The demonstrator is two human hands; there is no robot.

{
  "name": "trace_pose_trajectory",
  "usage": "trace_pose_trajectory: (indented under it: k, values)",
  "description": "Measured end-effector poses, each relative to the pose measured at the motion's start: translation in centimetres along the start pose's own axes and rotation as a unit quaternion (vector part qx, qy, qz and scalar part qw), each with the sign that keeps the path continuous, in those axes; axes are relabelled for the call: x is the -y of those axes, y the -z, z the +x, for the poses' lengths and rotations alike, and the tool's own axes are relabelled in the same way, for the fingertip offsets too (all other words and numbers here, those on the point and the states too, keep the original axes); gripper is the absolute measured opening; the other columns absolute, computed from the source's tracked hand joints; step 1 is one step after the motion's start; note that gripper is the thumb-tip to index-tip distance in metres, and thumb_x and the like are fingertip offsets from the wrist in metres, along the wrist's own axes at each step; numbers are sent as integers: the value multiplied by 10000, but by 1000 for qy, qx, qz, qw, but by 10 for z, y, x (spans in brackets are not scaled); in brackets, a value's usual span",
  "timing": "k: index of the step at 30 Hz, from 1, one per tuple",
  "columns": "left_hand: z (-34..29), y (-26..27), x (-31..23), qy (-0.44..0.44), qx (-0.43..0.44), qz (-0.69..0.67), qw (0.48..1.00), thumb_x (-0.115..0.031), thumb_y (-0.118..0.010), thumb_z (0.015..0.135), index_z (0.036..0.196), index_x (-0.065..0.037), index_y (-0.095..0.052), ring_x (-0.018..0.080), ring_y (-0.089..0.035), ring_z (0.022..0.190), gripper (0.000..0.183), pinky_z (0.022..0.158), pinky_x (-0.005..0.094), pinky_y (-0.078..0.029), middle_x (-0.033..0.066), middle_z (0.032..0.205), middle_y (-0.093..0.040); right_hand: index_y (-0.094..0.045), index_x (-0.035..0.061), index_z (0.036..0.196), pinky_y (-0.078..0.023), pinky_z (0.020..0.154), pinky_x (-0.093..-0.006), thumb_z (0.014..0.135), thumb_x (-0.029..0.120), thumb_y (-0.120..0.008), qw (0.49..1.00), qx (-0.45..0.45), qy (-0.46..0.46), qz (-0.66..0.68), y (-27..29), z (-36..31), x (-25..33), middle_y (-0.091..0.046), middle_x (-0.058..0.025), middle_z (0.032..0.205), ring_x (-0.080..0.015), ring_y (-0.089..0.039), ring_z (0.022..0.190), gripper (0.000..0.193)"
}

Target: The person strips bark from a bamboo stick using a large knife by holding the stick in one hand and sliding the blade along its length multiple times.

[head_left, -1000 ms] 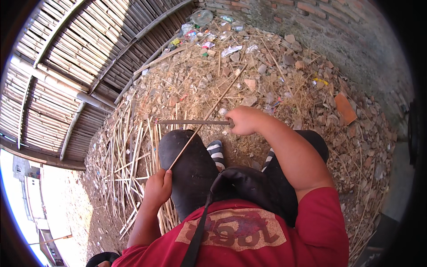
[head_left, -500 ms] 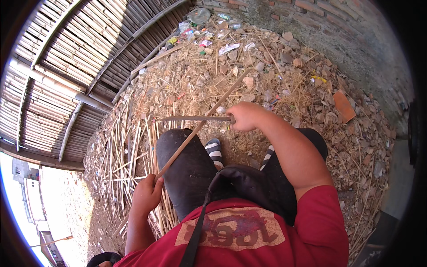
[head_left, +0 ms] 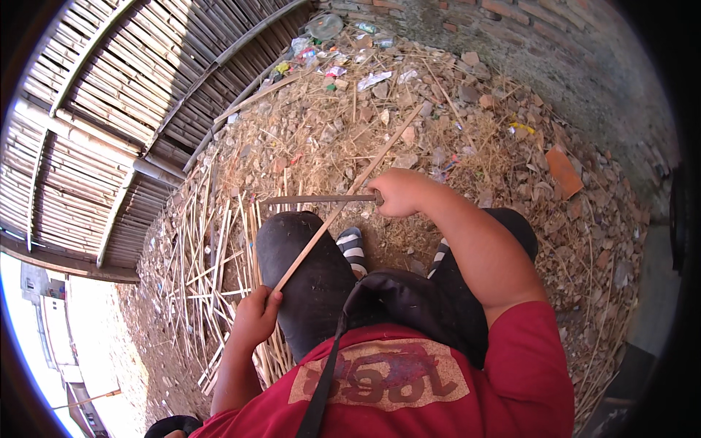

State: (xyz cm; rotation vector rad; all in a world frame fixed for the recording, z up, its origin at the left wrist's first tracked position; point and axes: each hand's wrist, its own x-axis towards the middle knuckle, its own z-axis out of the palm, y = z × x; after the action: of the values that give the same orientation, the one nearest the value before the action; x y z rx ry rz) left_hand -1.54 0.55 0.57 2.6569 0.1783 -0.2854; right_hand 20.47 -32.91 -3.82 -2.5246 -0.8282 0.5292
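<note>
A long, thin bamboo strip [head_left: 307,248] slants from lower left to upper right across my left thigh, its far end over the rubble. My left hand [head_left: 257,315] is closed round the strip's near end, beside my left knee. In front of my knees, my right hand [head_left: 398,193] grips the handle of a long, narrow knife [head_left: 318,198]. The knife's dark blade points left and crosses the strip just beyond my left knee. Most of the handle is hidden inside my fist.
Several split bamboo strips [head_left: 219,252] lie in a loose pile at my left. Rubble, dry grass and litter cover the ground. A bamboo-slat wall [head_left: 109,139] stands at the left, a brick wall [head_left: 584,80] at the far right. An orange tile piece [head_left: 564,174] lies at the right.
My left hand has moved forward and to the right, pushing the strip farther out beyond the blade. My right hand and the knife have shifted slightly left.
</note>
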Motion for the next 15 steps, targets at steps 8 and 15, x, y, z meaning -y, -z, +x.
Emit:
trace_pose_trajectory:
  k: [8,15]
  values:
    - [2,-6,8,8,4,-29,1000,-323,-456,1061,873,27,-606,439,-654,794,425,722,473,-494,247,793,-656,-680,64,1156,-535,809,-457,792,265,-747,999,37,6,-1,10,-3,18,-711,-188,958,-359,-687,947,421]
    - [3,0,9,38,71,-55,995,-400,-414,1074,866,28,-653,272,-635,723,533,716,400,-494,153,738,-643,-685,38,1144,-539,839,-458,760,236,-731,999,-8,1,43,5,-4,-1,-714,-178,973,-355,-683,967,434]
